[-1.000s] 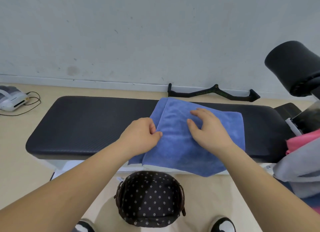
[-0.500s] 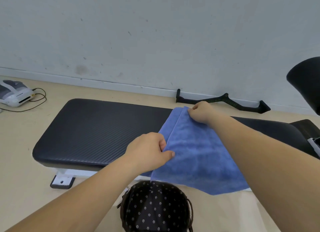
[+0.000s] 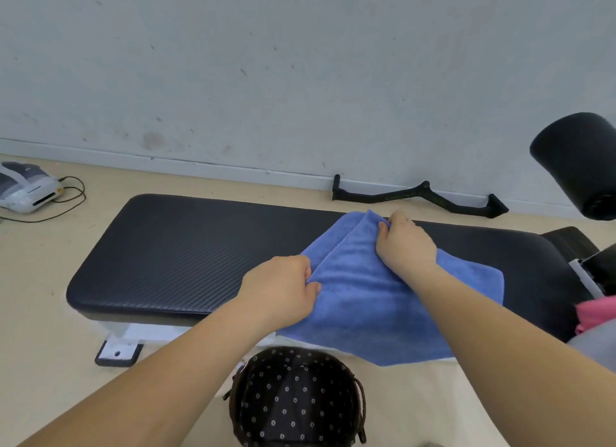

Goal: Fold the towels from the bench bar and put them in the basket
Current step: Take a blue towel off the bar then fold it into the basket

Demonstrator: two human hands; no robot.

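**A:** What's moved?
**B:** The right hand (image 3: pixel 405 243) has gone from lying flat on the blue towel (image 3: pixel 383 306) to its far corner. Its fingers are curled and pinch the folded layers.
**A:** And the left hand (image 3: pixel 280 290)?
**B:** Knuckles up, pinching the towel's left edge nearer the front.
**A:** Counts?
**B:** One blue towel on the bench pad (image 3: pixel 186 250), one dotted basket (image 3: pixel 253 410) on the floor below, one pink cloth (image 3: pixel 598 313) and one grey cloth (image 3: pixel 596 345) at the right.

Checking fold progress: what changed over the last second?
The right hand lifted off the middle of the blue towel, reached its far corner and now pinches it. The left hand still grips the near left edge; towel stays on the bench, basket unmoved.
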